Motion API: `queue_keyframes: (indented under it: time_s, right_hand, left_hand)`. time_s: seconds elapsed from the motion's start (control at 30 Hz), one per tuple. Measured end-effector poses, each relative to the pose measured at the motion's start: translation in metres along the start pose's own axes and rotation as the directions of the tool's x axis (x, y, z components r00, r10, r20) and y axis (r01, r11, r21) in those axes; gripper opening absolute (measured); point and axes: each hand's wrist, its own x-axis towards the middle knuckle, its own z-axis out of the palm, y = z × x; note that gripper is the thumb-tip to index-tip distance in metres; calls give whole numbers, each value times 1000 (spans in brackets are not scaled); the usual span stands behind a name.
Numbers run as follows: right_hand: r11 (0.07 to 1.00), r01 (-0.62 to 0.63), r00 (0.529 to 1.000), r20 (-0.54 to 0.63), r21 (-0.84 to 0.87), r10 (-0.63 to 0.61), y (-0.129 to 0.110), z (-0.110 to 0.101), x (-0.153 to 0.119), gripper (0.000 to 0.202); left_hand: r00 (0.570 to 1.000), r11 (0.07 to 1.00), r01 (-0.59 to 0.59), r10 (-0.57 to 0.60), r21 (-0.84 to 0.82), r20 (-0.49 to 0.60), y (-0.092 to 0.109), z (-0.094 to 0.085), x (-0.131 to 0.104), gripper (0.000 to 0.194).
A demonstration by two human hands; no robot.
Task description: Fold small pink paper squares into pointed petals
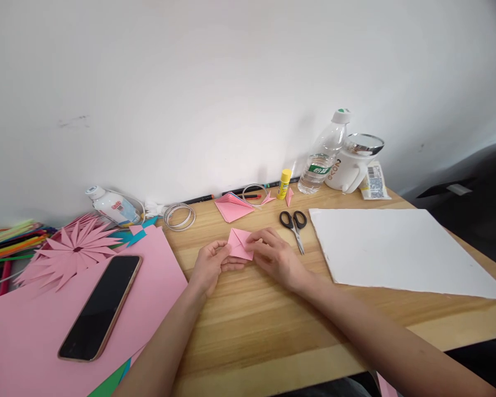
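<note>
Between my hands, just above the wooden table, is a small folded pink paper square with a diagonal crease line and flap on its face. My left hand grips its left side, thumb on top and fingers underneath. On the right side, the fingers of my right hand are bent around the paper's edge and touch its flap. Black-handled scissors lie just beyond my right hand. Behind the held square rests a stack of folded pink paper.
A white board lies right. Along the wall stand a yellow glue stick, water bottle and white mug. A roll of tape is left of centre. A phone and pink paper flower lie on pink sheets.
</note>
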Motion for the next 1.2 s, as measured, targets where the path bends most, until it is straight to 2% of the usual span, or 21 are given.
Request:
queue_keyframes:
  time_s: [0.1,0.17,0.2,0.23,0.3,0.33,0.4,0.47,0.6,0.67,0.73,0.8,0.87,1.0,1.07,1.13,1.2]
  right_hand:
    - [999,38,998,50,3,-38,1,1,-1,17]
    - [999,49,994,96,-9,-48,4,1,-2,17]
    - [999,48,992,119,-23,-45,4,2,-3,18]
    - [998,44,989,143,-41,-37,5,2,-3,18]
    - [997,37,982,188,-74,-23,4,1,-3,18]
    - [996,37,978,206,-85,-19,2,0,-2,17]
    - [993,39,973,231,-108,-13,-1,-2,-1,17]
    - [990,36,968,251,-134,-1,-5,-5,1,18]
    - [986,34,946,324,-165,22,-8,-13,4,19]
    - [986,40,935,354,-162,20,-5,-16,3,19]
    - [991,49,933,360,-127,0,0,-19,0,18]
    - [997,49,940,341,-63,-25,4,-21,-4,17]
    - [999,40,950,309,3,-38,6,-22,-10,14]
    - [997,24,962,271,70,-42,10,-20,-17,8]
    - [995,15,963,265,95,-40,11,-19,-19,8]
    - [991,-24,965,262,129,-11,12,-19,-18,9]
    - [983,-89,965,257,162,45,12,-19,-17,12]
  left_hand:
    - [1000,988,-6,6,152,-1,-3,0,1,18]
    - [988,910,-93,133,404,-73,-7,-1,1,20]
    - [962,820,-162,255,549,-97,-9,-2,2,20]
    - [919,698,-233,387,677,-82,-11,-2,2,19]
    - [814,437,-373,577,819,63,-13,-4,1,14]
    - [777,336,-436,608,835,161,-13,-5,1,12]
    - [748,235,-528,584,816,315,-13,-5,1,14]
    - [754,223,-557,540,800,375,-11,-5,0,16]
    - [822,277,-503,445,819,355,-8,-4,-1,15]
    - [853,321,-480,389,817,348,-8,-4,-2,25]
    - [865,365,-477,354,799,355,-9,-3,-5,41]
    - [866,379,-479,355,792,354,-12,-1,-8,43]
    - [849,363,-489,408,793,336,-17,3,-11,34]
    - [768,308,-544,557,781,315,-27,9,-16,14]
    - [746,319,-549,603,773,281,-32,10,-17,10]
    - [757,372,-525,614,766,220,-34,11,-16,9]
    - [795,442,-473,587,763,153,-33,11,-15,12]
